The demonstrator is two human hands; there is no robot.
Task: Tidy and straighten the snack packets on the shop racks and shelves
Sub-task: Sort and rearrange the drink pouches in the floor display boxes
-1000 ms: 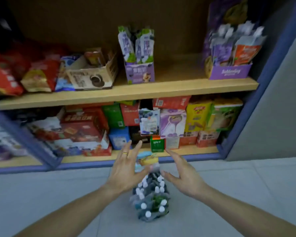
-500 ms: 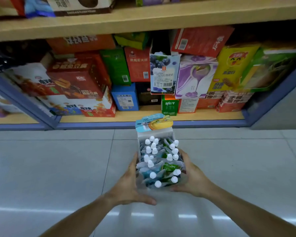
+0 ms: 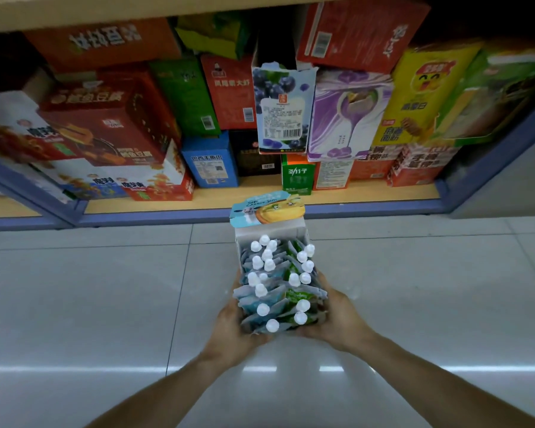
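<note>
You hold the display box (image 3: 271, 230) of white-capped pouches (image 3: 275, 282) over the tiled floor (image 3: 90, 288), near the bottom shelf (image 3: 368, 194). Your left hand (image 3: 229, 329) grips its left side and your right hand (image 3: 340, 319) curls round its right side, both at the near end. Its printed flap (image 3: 267, 210) points toward the shelf, just in front of a small green carton (image 3: 297, 177). Behind that stand blueberry (image 3: 281, 109) and purple boxes (image 3: 346, 115).

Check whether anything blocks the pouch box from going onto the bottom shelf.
Both hands, left hand and right hand, hold the pouch box. The green carton stands directly ahead on the bottom shelf; only its front strip shows bare.
</note>
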